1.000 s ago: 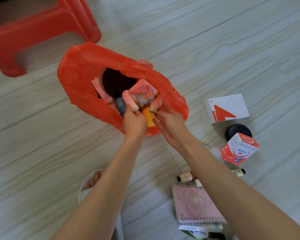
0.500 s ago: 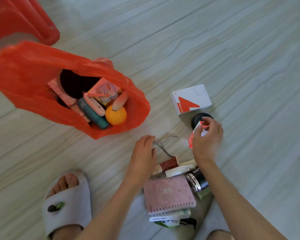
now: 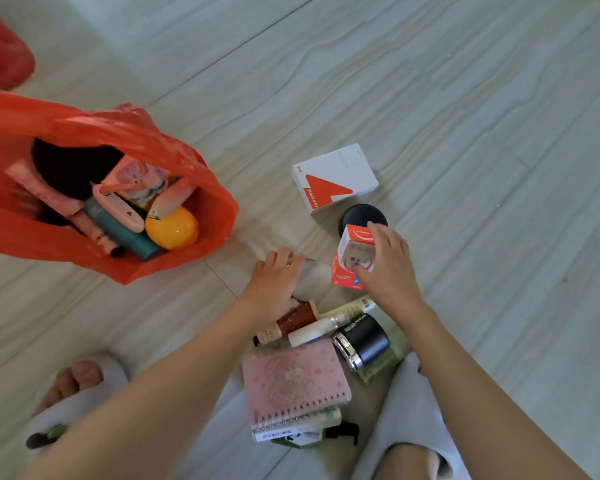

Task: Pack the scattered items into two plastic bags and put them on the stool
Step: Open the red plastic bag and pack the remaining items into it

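Her right hand (image 3: 388, 268) grips the small red-and-white box (image 3: 352, 258); the left hand (image 3: 274, 282) lies flat, fingers straight, on the floor (image 3: 465, 133).

right hand (image 3: 390, 268) gripping red-white box (image 3: 352, 258), red bag (image 3: 187, 168) nearby

Bare floor (image 3: 465, 98) across upper right — open passage. Lower centre blocked — notebook (image 3: 293, 379), bottles (image 3: 291, 322), black jar (image 3: 362, 341); bag (image 3: 187, 161) fills left.
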